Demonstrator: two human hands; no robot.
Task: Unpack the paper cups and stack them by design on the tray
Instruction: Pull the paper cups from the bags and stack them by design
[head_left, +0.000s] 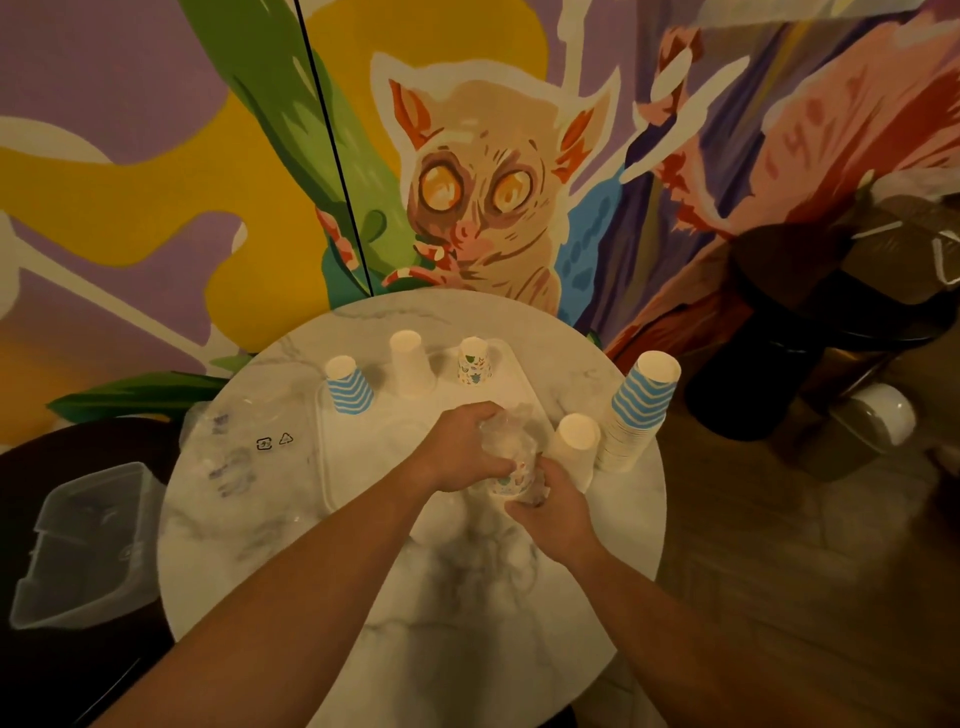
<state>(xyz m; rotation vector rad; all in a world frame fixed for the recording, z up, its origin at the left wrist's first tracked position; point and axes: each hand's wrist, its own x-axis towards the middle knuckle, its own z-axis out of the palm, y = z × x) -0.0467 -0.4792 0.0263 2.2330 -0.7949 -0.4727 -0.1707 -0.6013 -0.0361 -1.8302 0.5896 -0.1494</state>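
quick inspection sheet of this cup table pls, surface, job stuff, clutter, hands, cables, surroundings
surface: round marble table, white tray on it.
job's things: three upturned stacks at the tray's far side: blue-striped cup, plain white cup, patterned cup. Off the tray at right, plain stack and tall blue-striped stack. Wrapped patterned stack in hand.
clutter: clear plastic wrap on the left of the table.
grippers: left hand grips the wrapper's top; right hand holds its lower end.
cables: thin black line on the wall, nature unclear.
surroundings: painted mural, clear plastic bin at left, dark bin at right.
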